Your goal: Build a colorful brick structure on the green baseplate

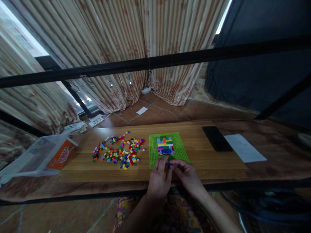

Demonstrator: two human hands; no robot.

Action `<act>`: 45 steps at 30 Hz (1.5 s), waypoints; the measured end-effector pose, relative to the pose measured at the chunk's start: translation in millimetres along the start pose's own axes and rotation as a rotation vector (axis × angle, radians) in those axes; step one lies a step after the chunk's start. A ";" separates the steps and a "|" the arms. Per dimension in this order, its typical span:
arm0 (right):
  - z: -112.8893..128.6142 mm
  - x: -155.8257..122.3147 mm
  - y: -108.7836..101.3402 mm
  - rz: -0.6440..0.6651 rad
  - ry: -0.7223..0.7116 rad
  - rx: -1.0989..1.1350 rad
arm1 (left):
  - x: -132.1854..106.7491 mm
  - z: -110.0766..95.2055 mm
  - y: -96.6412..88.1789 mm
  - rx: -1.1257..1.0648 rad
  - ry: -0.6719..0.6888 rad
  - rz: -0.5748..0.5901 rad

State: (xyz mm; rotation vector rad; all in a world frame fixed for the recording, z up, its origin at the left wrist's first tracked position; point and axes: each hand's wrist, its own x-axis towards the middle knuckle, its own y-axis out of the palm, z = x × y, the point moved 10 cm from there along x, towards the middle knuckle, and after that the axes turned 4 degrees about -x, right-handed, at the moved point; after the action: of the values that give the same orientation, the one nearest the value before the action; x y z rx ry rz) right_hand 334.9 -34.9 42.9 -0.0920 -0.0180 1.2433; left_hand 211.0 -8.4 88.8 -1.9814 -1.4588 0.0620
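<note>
A small dark blue toy brick [168, 164] is held just above the near edge of a green studded baseplate [181, 147]. My left hand [159, 178] has its index finger and thumb closed about the brick from the left. From the right, the pinched fingertips of my right hand [188, 174] meet the same brick. Part of it is hidden by the fingers. On the plate, a roughly square patch of joined bricks [165, 142] shows light blue, orange, green, yellow, white and red, with a dark blue area nearest me.
Loose coloured bricks [116, 153] lie scattered left of the plate. A clear plastic bin [36, 152] with an orange label stands at far left. To the right are a black phone-like slab [217, 138] and a white paper sheet [245, 148]. A dark metal rail [145, 63] crosses behind the wooden board.
</note>
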 end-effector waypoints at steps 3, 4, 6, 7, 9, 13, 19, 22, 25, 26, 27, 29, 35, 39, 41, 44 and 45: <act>1.7 19.6 -22.3 -0.042 -0.048 -0.045 | 6.1 3.7 0.5 -0.054 -0.048 -0.019; 2.5 27.8 -30.2 -0.074 -0.070 -0.069 | 7.7 6.5 -2.3 -0.057 -0.063 -0.035; 7.0 43.7 -42.3 -0.137 -0.141 -0.156 | 9.9 13.6 -10.6 -0.018 -0.086 -0.066; 10.3 50.6 -45.5 -0.159 -0.186 -0.210 | 10.6 17.4 -15.0 0.018 -0.094 -0.078; 16.1 61.7 -45.7 -0.177 -0.273 -0.300 | 11.7 24.8 -22.2 0.101 -0.107 -0.084; 16.6 74.0 -36.2 -0.158 -0.352 -0.344 | 15.3 30.7 -27.6 0.254 -0.092 -0.083; 7.3 83.3 -28.1 -0.101 -0.298 -0.332 | 29.4 12.4 -6.6 0.337 0.034 -0.007; 2.2 86.6 -29.2 -0.110 -0.246 -0.299 | 37.6 3.1 11.0 0.396 0.072 0.065; -5.6 89.1 -30.4 -0.133 -0.185 -0.216 | 43.6 -1.5 26.0 0.476 0.076 0.119; -8.4 89.8 -30.0 -0.135 -0.166 -0.182 | 44.8 -2.0 29.6 0.501 0.071 0.128; -10.7 90.4 -29.6 -0.138 -0.150 -0.151 | 45.6 -2.1 32.5 0.523 0.066 0.133; -14.1 91.2 -29.0 -0.148 -0.126 -0.103 | 46.0 -1.8 37.0 0.550 0.059 0.139; -16.5 86.5 -33.4 -0.214 -0.123 -0.092 | 44.4 2.9 44.1 0.611 0.017 0.173; -18.5 81.8 -35.5 -0.217 -0.142 -0.131 | 44.5 6.1 47.2 0.648 -0.015 0.202; -21.0 81.5 -35.4 -0.200 -0.140 -0.138 | 44.2 6.4 48.3 0.657 -0.022 0.214; -24.6 81.5 -35.7 -0.179 -0.138 -0.148 | 42.2 3.3 46.6 0.632 -0.013 0.218; -25.9 81.1 -35.7 -0.169 -0.138 -0.147 | 41.2 0.9 43.9 0.608 0.001 0.210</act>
State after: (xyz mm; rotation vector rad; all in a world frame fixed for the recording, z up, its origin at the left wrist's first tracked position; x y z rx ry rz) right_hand 396.3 28.8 17.1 -0.1290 -0.2328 1.0762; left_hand 262.6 21.0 78.6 -1.6106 -1.0565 0.5307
